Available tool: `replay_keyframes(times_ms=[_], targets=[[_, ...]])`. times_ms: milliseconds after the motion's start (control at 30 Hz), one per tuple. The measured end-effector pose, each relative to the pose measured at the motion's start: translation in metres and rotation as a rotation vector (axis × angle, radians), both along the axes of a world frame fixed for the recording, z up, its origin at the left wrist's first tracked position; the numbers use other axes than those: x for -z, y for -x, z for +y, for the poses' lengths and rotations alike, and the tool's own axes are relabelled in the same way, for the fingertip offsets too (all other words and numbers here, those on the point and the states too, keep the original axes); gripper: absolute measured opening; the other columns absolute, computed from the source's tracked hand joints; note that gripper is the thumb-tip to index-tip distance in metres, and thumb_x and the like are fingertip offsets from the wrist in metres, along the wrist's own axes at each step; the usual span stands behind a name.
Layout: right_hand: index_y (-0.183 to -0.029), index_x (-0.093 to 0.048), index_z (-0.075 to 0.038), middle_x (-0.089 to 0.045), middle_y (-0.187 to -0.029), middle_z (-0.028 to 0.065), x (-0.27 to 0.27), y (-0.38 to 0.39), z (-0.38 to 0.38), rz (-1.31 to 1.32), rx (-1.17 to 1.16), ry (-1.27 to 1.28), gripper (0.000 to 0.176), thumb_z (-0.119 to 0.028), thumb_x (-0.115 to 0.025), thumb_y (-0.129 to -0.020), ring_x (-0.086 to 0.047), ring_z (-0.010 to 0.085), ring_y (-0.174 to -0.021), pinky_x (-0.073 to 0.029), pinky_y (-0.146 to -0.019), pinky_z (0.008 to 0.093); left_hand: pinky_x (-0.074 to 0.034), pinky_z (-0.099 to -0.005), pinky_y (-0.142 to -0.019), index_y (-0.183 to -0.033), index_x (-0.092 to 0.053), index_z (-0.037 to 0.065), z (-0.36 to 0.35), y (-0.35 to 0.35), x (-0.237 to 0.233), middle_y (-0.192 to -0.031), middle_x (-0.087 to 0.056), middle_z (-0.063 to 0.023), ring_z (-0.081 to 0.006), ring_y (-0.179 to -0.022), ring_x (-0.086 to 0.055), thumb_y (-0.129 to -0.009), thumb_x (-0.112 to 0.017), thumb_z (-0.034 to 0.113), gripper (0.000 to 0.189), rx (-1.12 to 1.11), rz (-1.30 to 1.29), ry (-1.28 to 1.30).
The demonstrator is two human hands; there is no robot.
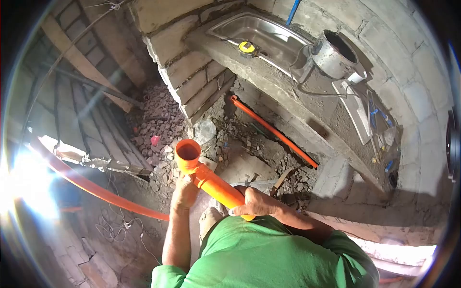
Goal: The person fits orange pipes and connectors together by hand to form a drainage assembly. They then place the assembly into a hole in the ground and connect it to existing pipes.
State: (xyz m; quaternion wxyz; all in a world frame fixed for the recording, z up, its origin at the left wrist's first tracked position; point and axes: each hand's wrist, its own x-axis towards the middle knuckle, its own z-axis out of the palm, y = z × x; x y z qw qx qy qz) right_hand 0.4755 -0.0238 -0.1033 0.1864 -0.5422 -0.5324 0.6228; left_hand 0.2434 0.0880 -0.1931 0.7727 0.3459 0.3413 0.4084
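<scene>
Green shirt (pixel 264 254) closest, fingers of the left hand (pixel 185 193) grip the orange pipe (pixel 216 185) below its open socket (pixel 185 161), those of the right hand (pixel 257 202) its near end, rubble (pixel 161 115) beyond; a loosened grip could drop it, chipping the rim or scooping grit inside.

Head camera, single view: worn on the person's head, looking forward and steeply down; very wide lens, corners dark, block wall (pixel 422 77) bowed at right. Nearest, along the bottom edge: green shirt (pixel 269 254), seen from above. Close beyond, below centre: left hand (pixel 183 194) and right hand (pixel 255 201). Farther off, towards the top: steel sink (pixel 271 38).
</scene>
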Motion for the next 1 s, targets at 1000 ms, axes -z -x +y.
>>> replay_keyframes(times_ms=[1000], targets=[[-0.135,-0.050,0.002,-0.063,-0.088,0.0068,0.029,-0.071,-0.020,0.236,0.449,-0.077,0.073,-0.039,-0.080,-0.083,-0.058,0.0094,-0.073,-0.049,-0.062,0.0237,-0.058,-0.0414,-0.087,-0.129,-0.053,-0.002,-0.067,-0.002,0.005,-0.123,-0.063,-0.0170,-0.0263,-0.109,-0.065,-0.088,-0.070,0.037,0.059,-0.092,-0.187,0.193]])
